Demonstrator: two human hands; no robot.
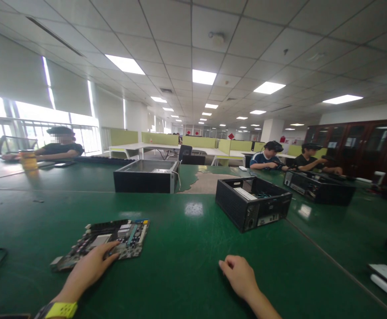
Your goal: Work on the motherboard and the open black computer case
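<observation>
Left fingers (111, 245) on knobbly motherboard (113, 234), glossy table (176, 239)

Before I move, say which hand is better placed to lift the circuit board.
Left hand, most likely: its fingers appear to touch the circuit board, while the right hand is loosely curled over the green table, apart from the board.

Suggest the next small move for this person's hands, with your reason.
Probably move the right hand leftward to the right edge of the dark, rectangular circuit board: the left hand lies over it, while the right hand is apart, loosely curled and seemingly empty.
</observation>
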